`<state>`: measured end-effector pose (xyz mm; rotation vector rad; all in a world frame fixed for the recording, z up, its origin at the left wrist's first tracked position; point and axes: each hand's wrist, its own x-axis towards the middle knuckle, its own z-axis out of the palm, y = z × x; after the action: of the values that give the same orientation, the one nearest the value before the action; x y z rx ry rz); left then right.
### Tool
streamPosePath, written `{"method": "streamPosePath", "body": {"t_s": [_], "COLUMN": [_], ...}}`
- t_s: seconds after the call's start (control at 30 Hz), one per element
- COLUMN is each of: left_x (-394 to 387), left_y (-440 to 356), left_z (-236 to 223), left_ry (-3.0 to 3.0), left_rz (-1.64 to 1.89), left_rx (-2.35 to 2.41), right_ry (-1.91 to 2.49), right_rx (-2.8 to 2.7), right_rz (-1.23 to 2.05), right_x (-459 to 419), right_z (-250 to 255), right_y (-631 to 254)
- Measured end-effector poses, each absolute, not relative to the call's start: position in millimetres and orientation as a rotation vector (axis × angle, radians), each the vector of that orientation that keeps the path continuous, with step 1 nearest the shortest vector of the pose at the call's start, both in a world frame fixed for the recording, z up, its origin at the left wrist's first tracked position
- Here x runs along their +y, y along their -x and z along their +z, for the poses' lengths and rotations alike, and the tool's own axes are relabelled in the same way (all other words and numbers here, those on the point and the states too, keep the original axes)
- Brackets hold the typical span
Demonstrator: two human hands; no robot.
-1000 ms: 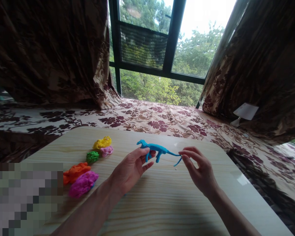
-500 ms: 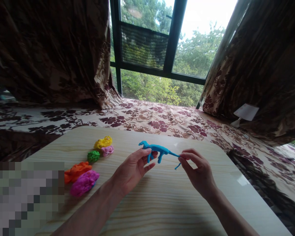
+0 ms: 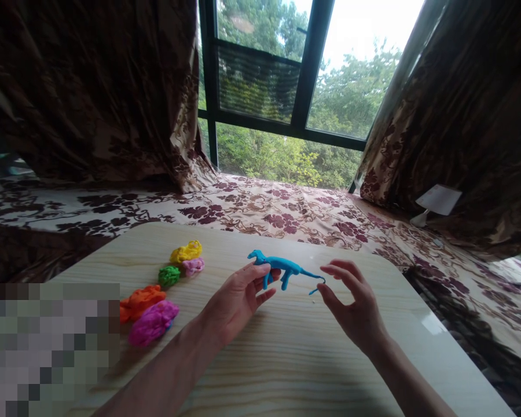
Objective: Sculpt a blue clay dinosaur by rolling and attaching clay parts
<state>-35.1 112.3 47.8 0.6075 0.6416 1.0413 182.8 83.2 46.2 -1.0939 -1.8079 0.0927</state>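
Observation:
A small blue clay dinosaur (image 3: 282, 267) with a long thin tail is held above the wooden table (image 3: 286, 359). My left hand (image 3: 238, 298) grips it by the front legs between thumb and fingers. My right hand (image 3: 351, 304) hovers just right of the curled tail tip, fingers apart, with nothing in it. Lumps of clay lie to the left on the table: yellow (image 3: 186, 252), pale pink (image 3: 193, 266), green (image 3: 169, 275), orange (image 3: 141, 302) and magenta (image 3: 153, 322).
A blurred patch (image 3: 47, 347) covers the table's near left corner. Beyond the table lies a floral bedspread (image 3: 260, 211), with patterned curtains on both sides and a dark-framed window (image 3: 304, 75) behind. A white paper tag (image 3: 436, 200) lies at the right.
My right hand has let go of the dinosaur's tail and spread its fingers. The left hand still holds the figure, and the view has shifted slightly.

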Motion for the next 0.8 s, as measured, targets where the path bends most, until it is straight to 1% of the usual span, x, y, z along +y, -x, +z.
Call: {"method": "streamPosePath", "body": {"t_s": [0.23,0.8], "left_x": [108.7,110.6], "left_y": [31.8,30.3], "left_z": [47.3,44.3], "left_ry": [-0.648,-0.665], "left_rz": [1.006,1.014], "left_rx": [0.615,0.640], "right_ry": [1.112,1.130], "right_rx": [-1.816,-1.859], "right_rz": [0.152,0.156], "right_x": [83.7,83.4], "right_z": [41.1,42.4], "right_y": [-180.3,-182.1]}}
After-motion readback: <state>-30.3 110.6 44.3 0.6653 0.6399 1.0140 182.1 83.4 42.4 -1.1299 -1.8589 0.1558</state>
